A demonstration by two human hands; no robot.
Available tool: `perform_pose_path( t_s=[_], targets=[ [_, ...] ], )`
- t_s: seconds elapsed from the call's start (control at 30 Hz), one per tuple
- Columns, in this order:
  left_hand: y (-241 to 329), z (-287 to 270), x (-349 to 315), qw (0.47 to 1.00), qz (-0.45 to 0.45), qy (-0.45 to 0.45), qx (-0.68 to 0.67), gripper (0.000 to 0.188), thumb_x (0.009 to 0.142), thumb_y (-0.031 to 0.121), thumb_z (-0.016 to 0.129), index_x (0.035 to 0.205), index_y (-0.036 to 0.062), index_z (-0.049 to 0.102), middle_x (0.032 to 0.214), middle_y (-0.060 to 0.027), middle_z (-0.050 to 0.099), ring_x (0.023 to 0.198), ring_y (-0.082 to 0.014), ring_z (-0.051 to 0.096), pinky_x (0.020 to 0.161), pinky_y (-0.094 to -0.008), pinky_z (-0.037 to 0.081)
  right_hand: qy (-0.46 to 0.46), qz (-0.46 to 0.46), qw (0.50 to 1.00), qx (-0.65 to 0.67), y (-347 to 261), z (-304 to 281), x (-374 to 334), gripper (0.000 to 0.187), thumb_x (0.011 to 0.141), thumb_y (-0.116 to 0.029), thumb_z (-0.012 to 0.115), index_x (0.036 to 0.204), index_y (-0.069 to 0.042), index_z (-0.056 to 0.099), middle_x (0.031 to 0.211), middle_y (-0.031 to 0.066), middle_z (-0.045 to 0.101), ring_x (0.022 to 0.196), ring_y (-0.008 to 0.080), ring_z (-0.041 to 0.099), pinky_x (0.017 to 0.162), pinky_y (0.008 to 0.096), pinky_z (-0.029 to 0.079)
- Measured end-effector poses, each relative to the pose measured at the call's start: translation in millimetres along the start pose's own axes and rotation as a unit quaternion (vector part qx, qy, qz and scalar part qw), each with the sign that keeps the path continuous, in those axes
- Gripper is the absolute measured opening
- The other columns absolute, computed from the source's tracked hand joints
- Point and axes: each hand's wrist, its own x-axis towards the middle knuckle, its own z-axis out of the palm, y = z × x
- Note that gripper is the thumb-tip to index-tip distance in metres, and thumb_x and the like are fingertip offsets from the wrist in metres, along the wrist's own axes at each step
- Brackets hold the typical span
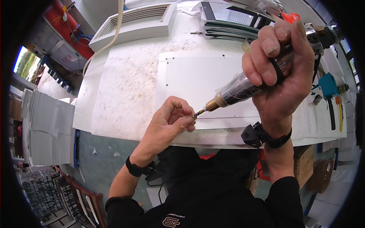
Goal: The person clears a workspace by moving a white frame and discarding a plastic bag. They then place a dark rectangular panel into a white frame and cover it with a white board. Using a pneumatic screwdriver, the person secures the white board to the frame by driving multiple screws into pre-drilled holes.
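My right hand (283, 70) is wrapped round a power screwdriver (237, 91), its body covered in clear plastic film. The tool slants down to the left, ending in a brass-coloured nose and a thin bit. At the bit's tip, my left hand (171, 116) pinches a small screw (195, 115) between thumb and fingers; the fingertips partly hide it. Both hands are over the near part of a flat white panel (201, 78). Small dark screws or holes dot the panel's left and far edges.
Beyond the panel stands a white louvred frame (133, 27), with a pale hose (114, 36) hanging across it. Stacked dark-framed panels (232, 24) lie at the far right. A teal tool (327, 84) sits on the right. Stacked white sheets (49, 127) rise left of the table.
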Motion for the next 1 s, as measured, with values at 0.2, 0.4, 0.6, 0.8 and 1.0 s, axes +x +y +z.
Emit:
perform_pose_path(
  t_s=[0.2, 0.4, 0.6, 0.8, 1.0],
  targets=[
    [0.0, -1.6, -1.9, 1.0, 0.016, 0.012, -0.007, 0.018, 0.101, 0.006, 0.065, 0.113, 0.0056, 0.051, 0.107, -0.0048, 0.06, 0.094, -0.0113, 0.064, 0.085, -0.0266, 0.056, -0.034, -0.019, 0.999, -0.006, 5.8, 7.0, 3.2, 0.032, 0.112, -0.035, 0.041, 0.098, -0.009, 0.055, 0.084, 0.0031, 0.059, 0.047, 0.0058, 0.041, 0.046, 0.0247, 0.041],
    [8.7, -12.6, -3.4, 0.955, 0.129, 0.098, 0.249, 0.017, 0.095, 0.0, 0.069, 0.109, 0.0054, 0.061, 0.102, -0.0028, 0.068, 0.093, -0.0114, 0.066, 0.082, -0.0276, 0.054, -0.077, -0.059, 0.995, 0.002, 29.4, 31.3, 17.1, 0.035, 0.106, -0.038, 0.05, 0.097, -0.005, 0.057, 0.084, 0.0049, 0.062, 0.051, 0.0067, 0.047, 0.05, 0.0248, 0.043],
    [10.2, -29.7, -14.7, 0.91, 0.127, 0.139, 0.37, 0.018, 0.093, -0.005, 0.066, 0.109, 0.0038, 0.063, 0.105, -0.0085, 0.07, 0.093, -0.0168, 0.069, 0.083, -0.0302, 0.055, -0.042, 0.145, 0.984, -0.095, 15.7, 89.5, 27.9, 0.042, 0.102, -0.039, 0.065, 0.076, -0.006, 0.064, 0.058, 0.0002, 0.055, 0.048, 0.0069, 0.05, 0.045, 0.0234, 0.038],
    [-3.3, -42.3, -14.5, 0.928, 0.128, 0.16, 0.312, 0.019, 0.096, -0.005, 0.062, 0.114, 0.0002, 0.059, 0.11, -0.0139, 0.07, 0.101, -0.0222, 0.073, 0.089, -0.0345, 0.056, -0.053, 0.094, 0.973, -0.202, 47.8, 98.1, 31.6, 0.033, 0.101, -0.033, 0.068, 0.08, -0.007, 0.065, 0.06, -0.0014, 0.057, 0.052, 0.0058, 0.052, 0.045, 0.0244, 0.038],
    [-6.1, -47.7, -19.5, 0.933, 0.1, 0.164, 0.303, 0.019, 0.097, -0.004, 0.06, 0.115, 0.0001, 0.058, 0.112, -0.0138, 0.072, 0.104, -0.0228, 0.073, 0.091, -0.0335, 0.055, -0.043, 0.168, 0.975, -0.139, 47.2, 102.8, 37.8, 0.034, 0.102, -0.033, 0.067, 0.079, -0.008, 0.064, 0.058, -0.0022, 0.055, 0.048, 0.0054, 0.05, 0.044, 0.0241, 0.036]
  ],
)
